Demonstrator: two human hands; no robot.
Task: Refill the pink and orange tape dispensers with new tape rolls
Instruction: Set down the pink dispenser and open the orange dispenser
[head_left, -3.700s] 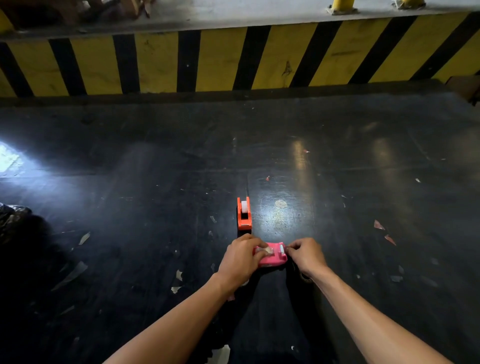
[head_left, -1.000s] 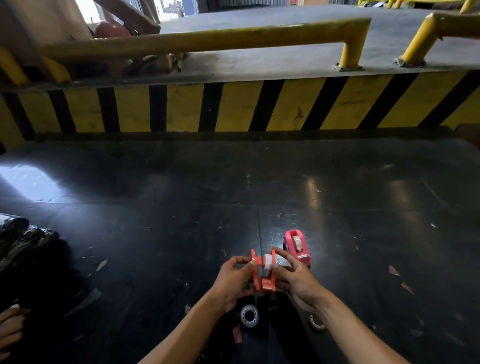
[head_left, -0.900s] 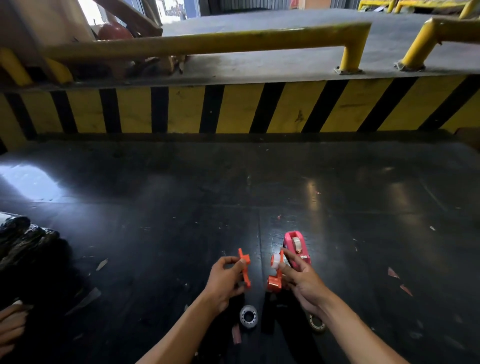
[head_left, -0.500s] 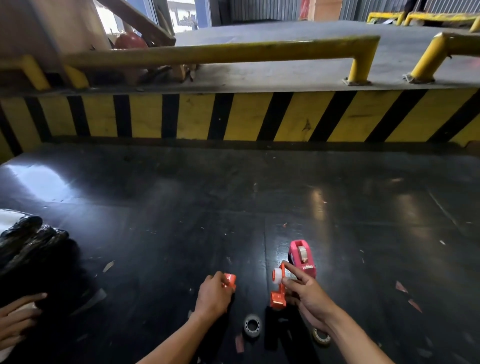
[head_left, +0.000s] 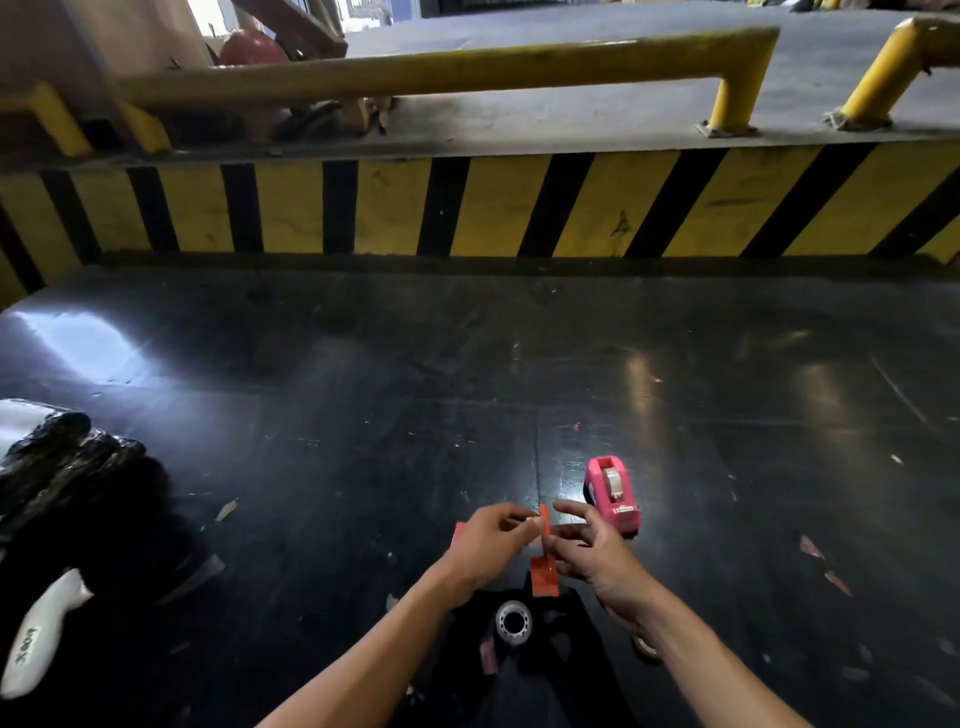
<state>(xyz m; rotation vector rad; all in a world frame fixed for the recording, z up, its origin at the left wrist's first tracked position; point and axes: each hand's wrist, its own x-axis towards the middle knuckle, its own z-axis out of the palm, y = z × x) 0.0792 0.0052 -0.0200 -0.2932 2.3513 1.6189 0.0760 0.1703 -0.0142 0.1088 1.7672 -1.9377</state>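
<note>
Worked low over a black floor (head_left: 363, 415), both hands close together. Left hand (head_left: 485, 545) curled, thumb and forefinger pinched at the top of the orange dispenser (head_left: 544, 566); whether pinched on the orange plastic itself or on a small pale bit beside it, could not tell. Right hand (head_left: 587, 548) on the dispenser's other side, fingers loosely bent and partly spread, touching the orange body; firm hold or mere contact, could not tell. A second orange piece (head_left: 458, 531) peeked out behind the left hand. Pink dispenser (head_left: 612, 493) stood upright on the floor just beyond the right hand, roll seated inside, apart from both hands. Loose tape roll (head_left: 513, 622) lay flat on the floor near, between the wrists. Another ring (head_left: 645, 646) partly hidden under the right forearm. Yellow-and-black striped curb (head_left: 493, 208) far behind; black bag (head_left: 62, 467) at far left.
</note>
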